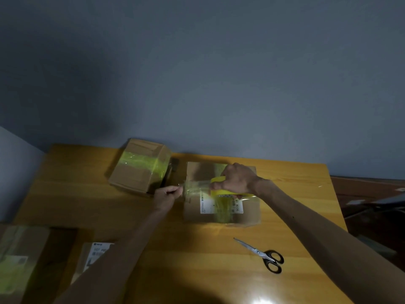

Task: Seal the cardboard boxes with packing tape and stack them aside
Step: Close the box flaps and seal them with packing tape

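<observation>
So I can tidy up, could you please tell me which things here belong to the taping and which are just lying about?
Job: tape roll (right hand), tape end (left hand), middle box, taped box behind, near-left box, half-hidden box beside it, scissors.
Lying about: dark clutter beyond the table's right edge.

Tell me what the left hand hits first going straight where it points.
The left hand would probably meet the labelled box's left edge, just beyond the tape strip it pinches; depth unclear.
</observation>
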